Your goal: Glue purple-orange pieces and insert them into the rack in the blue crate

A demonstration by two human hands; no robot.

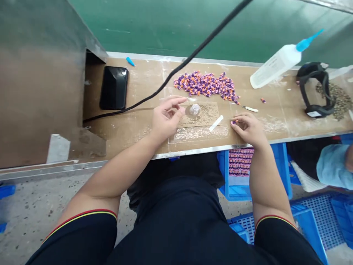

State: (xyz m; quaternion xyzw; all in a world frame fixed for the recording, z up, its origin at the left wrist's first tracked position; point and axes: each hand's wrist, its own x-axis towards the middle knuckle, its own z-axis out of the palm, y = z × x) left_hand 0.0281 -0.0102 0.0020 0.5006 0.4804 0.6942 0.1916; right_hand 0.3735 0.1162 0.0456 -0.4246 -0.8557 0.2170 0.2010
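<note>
Across the bench (pixel 143 81), a colourful pile (pixel 206 85) sits beyond both grips, a brown mat (pixel 211 111) between them; the left grip (pixel 167 118) hangs spread near a clear knob (pixel 195 109), the right grip (pixel 250 129) pinching a purple-orange piece (pixel 234 122).

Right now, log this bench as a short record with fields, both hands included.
Left hand: beside the small clear container; grip unclear
Right hand: pinching a small purple-and-orange piece
Under container: brown sheet
Beyond hands: pile of purple, pink and orange pieces
Bench left: black phone
Bench right: white bottle, blue nozzle
</note>
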